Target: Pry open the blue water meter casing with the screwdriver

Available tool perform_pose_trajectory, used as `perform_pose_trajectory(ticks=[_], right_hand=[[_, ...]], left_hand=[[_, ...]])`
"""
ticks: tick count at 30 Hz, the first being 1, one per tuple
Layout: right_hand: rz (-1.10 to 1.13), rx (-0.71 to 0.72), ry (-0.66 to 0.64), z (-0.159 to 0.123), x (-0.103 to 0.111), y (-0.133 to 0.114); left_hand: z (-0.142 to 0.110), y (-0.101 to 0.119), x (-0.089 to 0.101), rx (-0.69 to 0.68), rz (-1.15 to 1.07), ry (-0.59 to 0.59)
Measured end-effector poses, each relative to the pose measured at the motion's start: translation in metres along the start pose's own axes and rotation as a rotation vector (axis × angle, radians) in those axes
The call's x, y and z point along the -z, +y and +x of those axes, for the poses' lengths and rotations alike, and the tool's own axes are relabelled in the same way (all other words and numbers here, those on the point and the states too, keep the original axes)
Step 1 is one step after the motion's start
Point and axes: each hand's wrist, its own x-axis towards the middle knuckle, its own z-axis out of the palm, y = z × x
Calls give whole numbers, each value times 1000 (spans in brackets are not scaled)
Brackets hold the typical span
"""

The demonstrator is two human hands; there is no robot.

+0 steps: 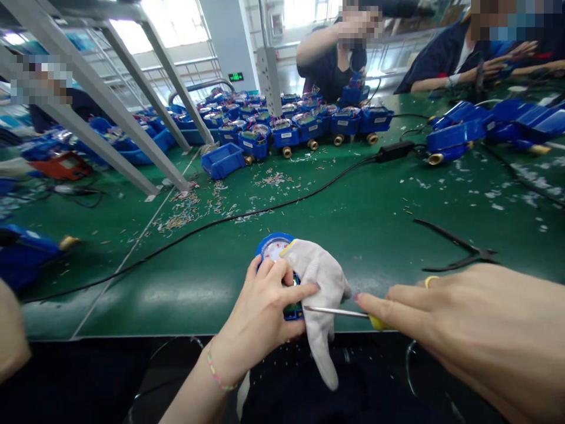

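Note:
A blue water meter (274,246) with a round white dial sits at the near edge of the green table (353,224). My left hand (265,306) is closed around it, fingers over its top. A grey-white work glove (320,288) lies draped over the meter's right side and hangs off the table edge. My right hand (463,312) grips a screwdriver (339,313) with a yellow handle. Its metal shaft points left toward the meter, the tip beside my left fingers.
Black pliers (459,250) lie to the right. A black cable (220,224) crosses the table to an adapter (394,151). Rows of blue meters (309,126) and a blue bin (223,160) stand at the back. Wire scraps (185,212) litter the surface. Other people work at the far side.

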Motion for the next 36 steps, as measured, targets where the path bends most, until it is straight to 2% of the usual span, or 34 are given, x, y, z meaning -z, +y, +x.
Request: perform_pose_trajectory(ticks=[2,3,6,13,19,25,31,36], right_hand=[[-149,154,-154,9,2,-10],[-206,188,-178,13,3,-14],[-276,194,-169,18,5,-20],[-479,149,-377,24,1,-18],[-440,149,-331,31,-6,-5],[-402,-4,-445,46,-6,14],[-366,36,-341,38,-31,41],[-387,102,-270,34,-39,49]], left_hand=[[1,-1,1,3,-9,-15],[1,-1,1,4,-12,-14],[-1,-4,0,-6,-22,5],[-4,-5,-3,-31,-48,98],[-8,-6,-6,-8,0,107],[-15,-16,-9,-75,61,144],[-15,-20,-11,-89,-14,204],[-14,-21,-16,-89,-49,265]])
